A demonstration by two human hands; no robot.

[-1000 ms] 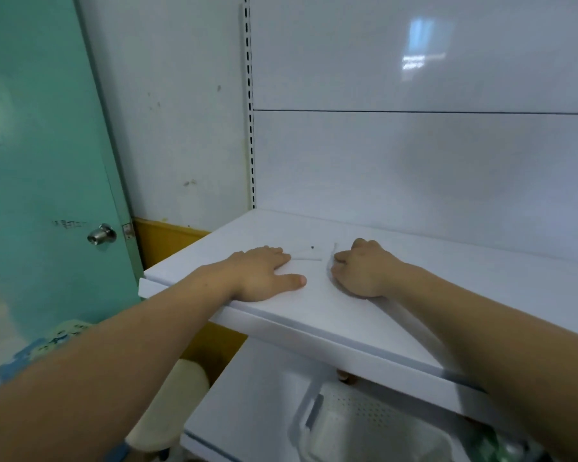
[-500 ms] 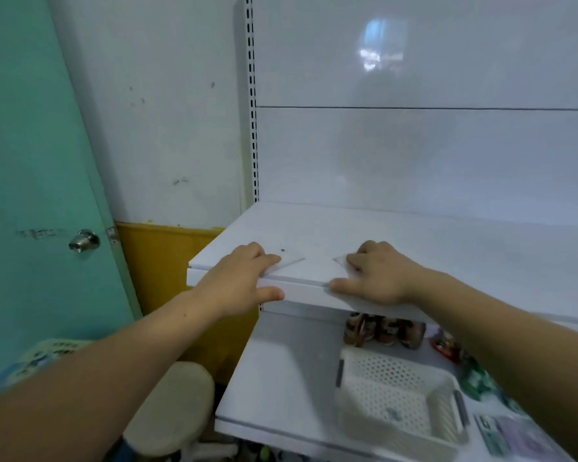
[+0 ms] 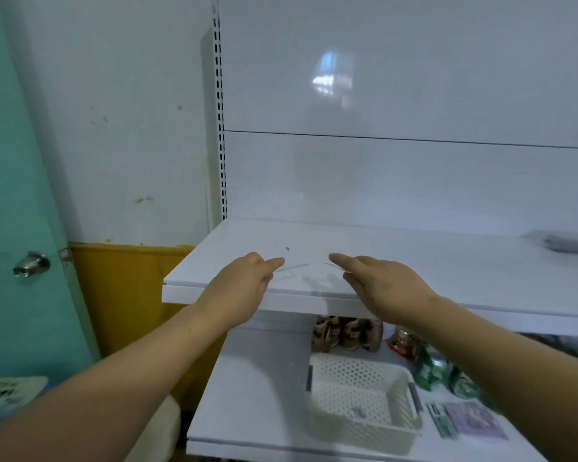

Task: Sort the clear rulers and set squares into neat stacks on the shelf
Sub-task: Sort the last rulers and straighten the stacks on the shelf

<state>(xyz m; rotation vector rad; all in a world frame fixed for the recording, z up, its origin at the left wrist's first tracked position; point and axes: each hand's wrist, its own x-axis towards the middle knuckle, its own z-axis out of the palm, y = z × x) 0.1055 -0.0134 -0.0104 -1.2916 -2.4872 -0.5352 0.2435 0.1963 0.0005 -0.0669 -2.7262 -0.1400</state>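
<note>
Two clear set squares show only as thin pale edges near the front of the upper white shelf [image 3: 414, 261]. The left set square [image 3: 294, 267] sticks out from under the fingertips of my left hand [image 3: 241, 285]. The right set square [image 3: 334, 266] lies under the fingertips of my right hand [image 3: 384, 281]. On both hands the fingers are stretched out fairly straight and point toward each other, a small gap apart. I cannot tell whether the pieces lie flat or are raised off the shelf. A stack of clear pieces [image 3: 568, 243] lies at the shelf's far right.
On the lower shelf [image 3: 247, 395] stand a white perforated basket [image 3: 357, 405], brown packets [image 3: 344, 335], green packets [image 3: 427, 371] and flat cards [image 3: 471, 418]. A teal door with a metal knob [image 3: 30, 263] is at the left, with a cream stool [image 3: 161, 428] below.
The view has drawn back and lower, showing the lower shelf. Both hands slid from the shelf's middle to its front edge, then rose with fingers stretched out over the clear pieces.
</note>
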